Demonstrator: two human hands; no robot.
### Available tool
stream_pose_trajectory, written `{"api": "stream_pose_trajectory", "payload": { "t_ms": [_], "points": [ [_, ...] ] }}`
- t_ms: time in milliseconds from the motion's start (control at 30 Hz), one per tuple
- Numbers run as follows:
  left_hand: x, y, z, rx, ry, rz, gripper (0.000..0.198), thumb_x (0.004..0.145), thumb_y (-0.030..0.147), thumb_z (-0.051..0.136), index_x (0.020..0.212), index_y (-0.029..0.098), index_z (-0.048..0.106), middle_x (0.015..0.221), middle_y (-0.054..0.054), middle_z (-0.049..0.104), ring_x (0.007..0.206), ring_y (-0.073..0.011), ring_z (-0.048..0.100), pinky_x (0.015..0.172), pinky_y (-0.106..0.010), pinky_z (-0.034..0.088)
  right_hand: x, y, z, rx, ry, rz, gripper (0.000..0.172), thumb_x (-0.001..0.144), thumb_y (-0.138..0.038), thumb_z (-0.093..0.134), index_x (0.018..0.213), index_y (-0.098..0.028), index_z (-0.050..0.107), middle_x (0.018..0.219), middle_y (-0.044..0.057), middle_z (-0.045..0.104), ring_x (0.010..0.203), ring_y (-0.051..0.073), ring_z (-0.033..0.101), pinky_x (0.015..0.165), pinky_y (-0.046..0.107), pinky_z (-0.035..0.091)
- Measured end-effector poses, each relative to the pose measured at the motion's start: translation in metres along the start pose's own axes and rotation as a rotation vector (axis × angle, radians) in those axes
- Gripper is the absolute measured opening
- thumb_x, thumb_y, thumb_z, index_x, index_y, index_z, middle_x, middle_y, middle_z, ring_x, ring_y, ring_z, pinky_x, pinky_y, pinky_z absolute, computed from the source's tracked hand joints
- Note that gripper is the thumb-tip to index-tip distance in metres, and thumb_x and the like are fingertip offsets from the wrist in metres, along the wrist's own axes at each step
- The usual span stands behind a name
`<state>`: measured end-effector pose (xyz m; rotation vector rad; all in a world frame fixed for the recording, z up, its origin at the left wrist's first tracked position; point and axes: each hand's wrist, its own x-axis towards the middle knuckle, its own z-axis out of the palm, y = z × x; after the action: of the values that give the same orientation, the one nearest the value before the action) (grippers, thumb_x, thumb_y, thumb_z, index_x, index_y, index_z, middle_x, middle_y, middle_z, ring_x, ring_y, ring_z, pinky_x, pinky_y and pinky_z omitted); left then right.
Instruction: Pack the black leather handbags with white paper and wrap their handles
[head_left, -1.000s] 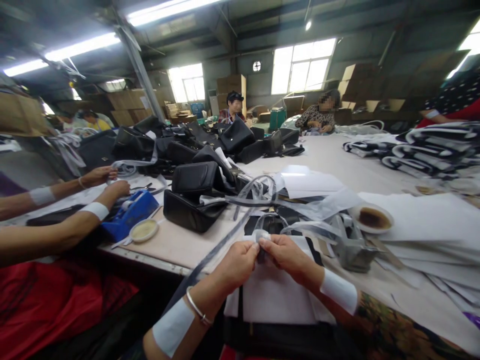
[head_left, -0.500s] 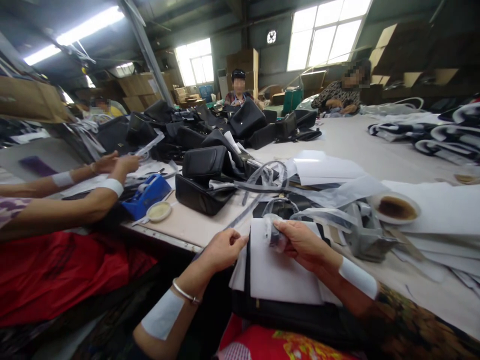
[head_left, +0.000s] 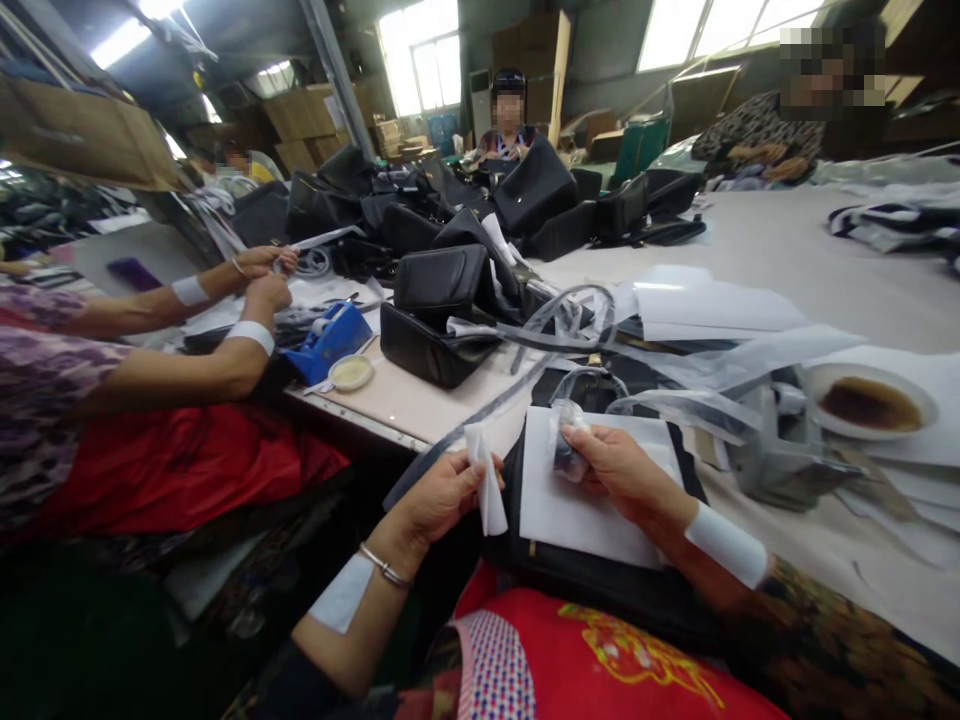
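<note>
My left hand [head_left: 439, 495] is closed on a small white paper strip [head_left: 486, 487] that hangs down at the table's near edge. My right hand [head_left: 622, 470] pinches a small dark part wrapped in clear film [head_left: 564, 448]. Both hands are over a white sheet [head_left: 581, 510] lying on a black bag [head_left: 592, 585] in front of me. A long clear strap [head_left: 480, 425] runs from the table's edge up toward the black bags.
A co-worker's hands [head_left: 262, 275] work a clear strip at the left, beside a blue tape dispenser [head_left: 330, 340] and a small glue dish [head_left: 351, 373]. Black handbags [head_left: 442, 310] pile mid-table. A grey tape dispenser [head_left: 780, 455] and a dish of brown glue [head_left: 870, 403] stand right.
My hands have parted: the left pulled a white strip away toward the table edge, while the right keeps the wrapped part. The view has tilted downward.
</note>
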<state>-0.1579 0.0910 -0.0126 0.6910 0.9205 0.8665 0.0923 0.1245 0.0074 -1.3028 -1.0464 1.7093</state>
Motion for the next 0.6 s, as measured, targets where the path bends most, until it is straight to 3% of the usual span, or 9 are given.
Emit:
{"api": "stream_pose_trajectory", "payload": {
  "t_ms": [100,167,300,467,600],
  "points": [
    [-0.01,-0.006,-0.002,0.017,-0.067,0.046,0.05,0.071,0.045,0.088,0.106,0.013,0.072,0.092,-0.011,0.073,0.087,-0.0216,0.07,0.081,-0.032,0.054,0.002,0.01,0.002,-0.067,0.02,-0.029,0.052,0.07,-0.068,0.069,0.062,-0.02,0.051,0.047,-0.005,0.046,0.041,0.006,0.028,0.043,0.024,0.015],
    [-0.012,-0.007,0.006,0.082,0.011,0.083,0.046,0.072,0.045,0.086,0.102,0.013,0.072,0.087,-0.008,0.073,0.08,-0.0199,0.069,0.077,-0.031,0.053,0.002,0.012,0.003,-0.114,0.026,-0.041,0.051,0.073,-0.067,0.066,0.062,-0.019,0.052,0.049,-0.004,0.047,0.043,0.007,0.03,0.043,0.025,0.017],
    [-0.009,0.0,0.04,0.199,0.159,0.168,0.032,0.077,0.043,0.08,0.087,0.013,0.073,0.076,-0.002,0.07,0.069,-0.014,0.061,0.067,-0.025,0.048,-0.002,0.004,0.007,-0.238,0.096,-0.125,0.047,0.079,-0.061,0.059,0.06,-0.019,0.055,0.052,-0.002,0.048,0.047,0.009,0.034,0.046,0.026,0.022],
    [-0.006,0.019,0.084,0.352,0.068,0.241,0.025,0.082,0.037,0.072,0.091,0.014,0.075,0.083,-0.003,0.072,0.077,-0.0171,0.061,0.072,-0.027,0.048,-0.011,-0.017,0.011,-0.35,0.181,-0.238,0.042,0.08,-0.055,0.057,0.059,-0.018,0.058,0.057,0.0,0.051,0.054,0.012,0.039,0.051,0.028,0.029],
    [-0.006,0.017,0.1,0.562,0.061,0.298,0.021,0.085,0.034,0.066,0.089,0.016,0.076,0.09,-0.005,0.072,0.086,-0.0197,0.062,0.079,-0.029,0.048,-0.022,-0.017,0.012,-0.301,0.159,-0.213,0.038,0.076,-0.052,0.061,0.061,-0.018,0.061,0.062,0.001,0.055,0.061,0.015,0.044,0.055,0.028,0.033]
  ]
}}
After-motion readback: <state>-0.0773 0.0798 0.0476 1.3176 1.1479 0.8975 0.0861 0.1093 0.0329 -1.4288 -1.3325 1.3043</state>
